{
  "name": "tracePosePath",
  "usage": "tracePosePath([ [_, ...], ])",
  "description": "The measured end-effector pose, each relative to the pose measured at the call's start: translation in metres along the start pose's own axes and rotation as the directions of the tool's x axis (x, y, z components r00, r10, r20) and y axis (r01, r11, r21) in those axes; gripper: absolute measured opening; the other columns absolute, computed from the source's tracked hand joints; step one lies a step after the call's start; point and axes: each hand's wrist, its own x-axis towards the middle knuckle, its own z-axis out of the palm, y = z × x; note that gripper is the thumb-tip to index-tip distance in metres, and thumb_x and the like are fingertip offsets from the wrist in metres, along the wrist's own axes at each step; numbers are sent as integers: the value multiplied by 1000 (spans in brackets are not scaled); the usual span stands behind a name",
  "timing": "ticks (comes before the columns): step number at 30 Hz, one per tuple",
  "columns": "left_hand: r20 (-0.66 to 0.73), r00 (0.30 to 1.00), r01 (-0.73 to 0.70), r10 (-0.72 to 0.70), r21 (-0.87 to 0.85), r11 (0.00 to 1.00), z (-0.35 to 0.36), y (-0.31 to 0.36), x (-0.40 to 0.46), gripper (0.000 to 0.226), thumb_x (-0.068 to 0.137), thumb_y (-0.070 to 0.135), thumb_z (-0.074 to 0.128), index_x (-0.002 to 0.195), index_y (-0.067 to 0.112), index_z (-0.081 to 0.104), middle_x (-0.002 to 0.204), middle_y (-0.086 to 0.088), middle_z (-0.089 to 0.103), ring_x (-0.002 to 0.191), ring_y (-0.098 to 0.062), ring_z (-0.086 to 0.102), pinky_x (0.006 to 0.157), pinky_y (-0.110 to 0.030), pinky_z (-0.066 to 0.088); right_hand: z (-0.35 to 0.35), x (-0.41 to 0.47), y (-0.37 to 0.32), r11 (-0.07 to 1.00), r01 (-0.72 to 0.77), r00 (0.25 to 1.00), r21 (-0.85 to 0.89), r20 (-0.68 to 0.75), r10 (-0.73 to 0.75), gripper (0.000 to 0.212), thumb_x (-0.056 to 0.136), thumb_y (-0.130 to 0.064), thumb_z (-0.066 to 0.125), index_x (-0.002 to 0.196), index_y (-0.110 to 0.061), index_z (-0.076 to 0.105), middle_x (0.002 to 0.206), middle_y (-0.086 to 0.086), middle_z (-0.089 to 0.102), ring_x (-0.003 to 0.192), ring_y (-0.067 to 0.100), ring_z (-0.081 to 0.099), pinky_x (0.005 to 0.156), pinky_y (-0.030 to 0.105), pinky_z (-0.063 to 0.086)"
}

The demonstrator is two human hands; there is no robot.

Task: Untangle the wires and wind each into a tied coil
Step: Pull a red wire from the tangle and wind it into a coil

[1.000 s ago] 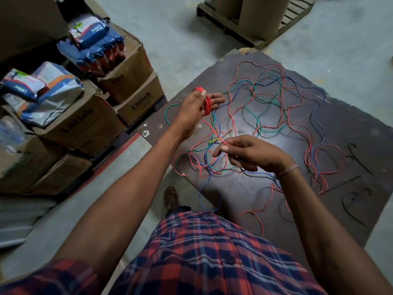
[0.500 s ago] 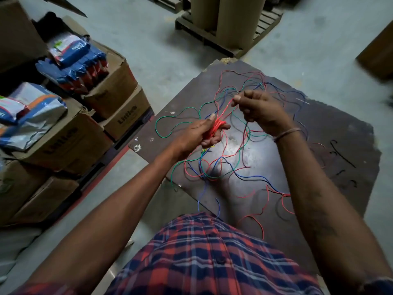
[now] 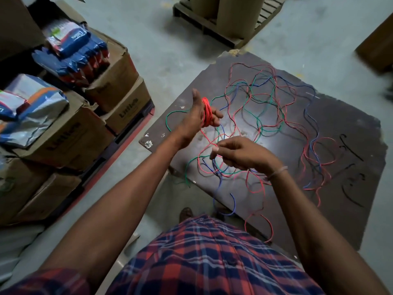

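Note:
A tangle of red, green and blue wires (image 3: 261, 116) lies spread over a dark board (image 3: 350, 128). My left hand (image 3: 196, 116) is raised above the board's left edge, with a red wire coil (image 3: 206, 111) wound around its fingers. A strand of red wire runs from the coil down to my right hand (image 3: 238, 153), which pinches it between thumb and fingertips just above the near part of the tangle.
Stacked cardboard boxes (image 3: 89, 116) with blue and white packets (image 3: 72, 50) stand at the left. A wooden pallet (image 3: 214, 24) carrying cardboard cylinders stands on the concrete floor beyond the board. Another box (image 3: 376, 52) is at the far right.
My right hand has come down from beyond the left hand to the near side, carrying the red strand. My left hand has lifted and turned, so the coil sits upright on its fingers.

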Motion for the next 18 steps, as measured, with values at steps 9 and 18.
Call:
tracePosePath([
  [9, 300, 952, -55, -51, 333, 941, -1, -18, -17, 114, 67, 95, 4, 112, 6, 60, 73, -8, 61, 56, -17, 45, 64, -30, 43, -66, -16, -19, 975, 206, 950, 82, -258, -179, 16, 98, -14, 66, 93, 1, 70, 56, -1, 39, 44, 9, 26, 42, 21, 17],
  [18, 503, 864, 31, 22, -97, 995, 18, 4, -19, 129, 82, 84, -8, 123, -22, 52, 62, -1, 44, 43, -9, 22, 51, -31, 18, -62, 28, 39, 957, 243, 811, 162, -575, -109, 15, 96, -21, 71, 88, -8, 72, 66, -3, 58, 50, 9, 41, 47, 23, 39],
])
